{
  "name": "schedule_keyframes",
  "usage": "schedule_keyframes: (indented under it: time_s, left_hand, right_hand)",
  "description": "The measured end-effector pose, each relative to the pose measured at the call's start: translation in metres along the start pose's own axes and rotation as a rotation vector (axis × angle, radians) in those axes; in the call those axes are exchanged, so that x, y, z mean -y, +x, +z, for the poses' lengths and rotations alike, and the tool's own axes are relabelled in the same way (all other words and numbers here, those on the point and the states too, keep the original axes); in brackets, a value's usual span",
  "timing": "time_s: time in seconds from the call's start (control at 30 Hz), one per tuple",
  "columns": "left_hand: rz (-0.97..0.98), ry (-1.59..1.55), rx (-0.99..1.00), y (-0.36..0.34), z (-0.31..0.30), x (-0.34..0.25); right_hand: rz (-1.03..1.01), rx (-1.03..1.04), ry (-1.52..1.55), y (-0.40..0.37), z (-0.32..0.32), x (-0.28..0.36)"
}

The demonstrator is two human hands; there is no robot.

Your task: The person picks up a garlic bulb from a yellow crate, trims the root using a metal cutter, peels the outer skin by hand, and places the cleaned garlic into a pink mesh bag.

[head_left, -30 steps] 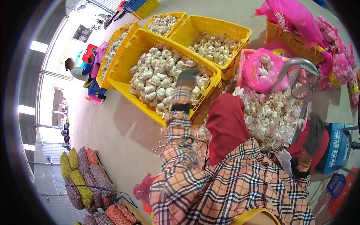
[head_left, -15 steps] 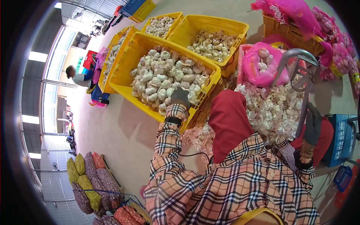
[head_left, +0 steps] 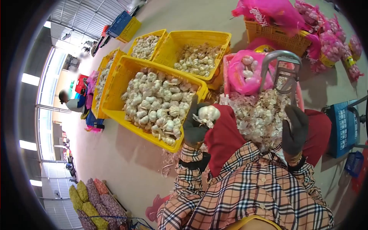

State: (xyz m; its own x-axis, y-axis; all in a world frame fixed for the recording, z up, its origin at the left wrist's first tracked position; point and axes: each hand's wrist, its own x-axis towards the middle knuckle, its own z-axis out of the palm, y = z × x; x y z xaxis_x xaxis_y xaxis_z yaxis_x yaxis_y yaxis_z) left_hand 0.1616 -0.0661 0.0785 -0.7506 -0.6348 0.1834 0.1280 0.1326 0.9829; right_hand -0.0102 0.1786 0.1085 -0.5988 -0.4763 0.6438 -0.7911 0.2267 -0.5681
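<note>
My left hand (head_left: 195,126), in a dark glove, grips a white garlic bulb (head_left: 209,115) above my left knee. Just beyond it stands a large yellow crate (head_left: 111,111) piled with garlic bulbs (head_left: 157,101). My right hand (head_left: 295,130), also gloved, is raised over my lap with fingers bent close together; whatever they hold, if anything, cannot be made out. Between the hands lies a heap of papery garlic skins (head_left: 260,119) in a pink crate (head_left: 300,97). A curved grey metal frame (head_left: 281,56) rises at that crate, beside a pink mesh bag (head_left: 264,71) holding several bulbs.
More yellow crates (head_left: 226,42) of garlic stand behind. Filled pink net bags (head_left: 329,42) sit at the far right, near a blue box-like object (head_left: 343,130). Another person (head_left: 74,103) is at the left. Stacked produce sacks (head_left: 96,207) lie at lower left.
My left hand has come back from the crate toward my lap with a garlic bulb. My right hand has moved up and left, away from the metal frame's lower end. The view has shifted.
</note>
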Motion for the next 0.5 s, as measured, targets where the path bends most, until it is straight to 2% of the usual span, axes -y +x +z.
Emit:
schedule_keyframes:
  time_s: [0.03, 0.13, 0.17, 0.2, 0.27, 0.3, 0.37, 0.43, 0.47, 0.5]
  left_hand:
    - [0.004, -0.014, 0.002, 0.006, 0.011, 0.007]
    - [-0.070, -0.345, -0.009, 0.048, 0.015, 0.027]
    - [-0.065, -0.321, -0.067, 0.067, 0.010, 0.034]
    - [-0.022, 0.113, -0.229, 0.099, 0.006, 0.045]
    - [0.051, 0.971, -0.485, 0.144, -0.011, 0.063]
    - [0.053, 0.974, -0.498, 0.143, -0.023, 0.070]
    - [0.090, 1.227, -0.271, 0.139, -0.044, 0.083]
    - [-0.260, 0.911, -0.361, 0.120, -0.070, 0.072]
    - [-0.160, 0.881, -0.504, 0.101, -0.078, 0.060]
    - [-0.166, 1.149, -0.553, 0.089, -0.104, 0.069]
  right_hand:
    - [0.023, -0.009, 0.072, 0.000, 0.003, 0.000]
    - [0.084, 0.013, 0.053, -0.014, 0.011, -0.026]
    - [0.148, -0.024, 0.299, -0.020, 0.019, -0.038]
    - [0.136, 0.010, 0.347, -0.021, 0.021, -0.036]
    - [0.220, 0.082, 0.186, -0.015, 0.014, -0.030]
    - [0.210, 0.084, 0.193, -0.017, 0.013, -0.030]
    - [0.263, 0.063, 0.201, -0.021, 0.010, -0.036]
    - [0.248, 0.060, 0.175, -0.029, 0.004, -0.049]
    - [0.228, 0.060, 0.146, -0.031, 0.001, -0.056]
    - [0.232, 0.065, 0.146, -0.033, 0.000, -0.062]
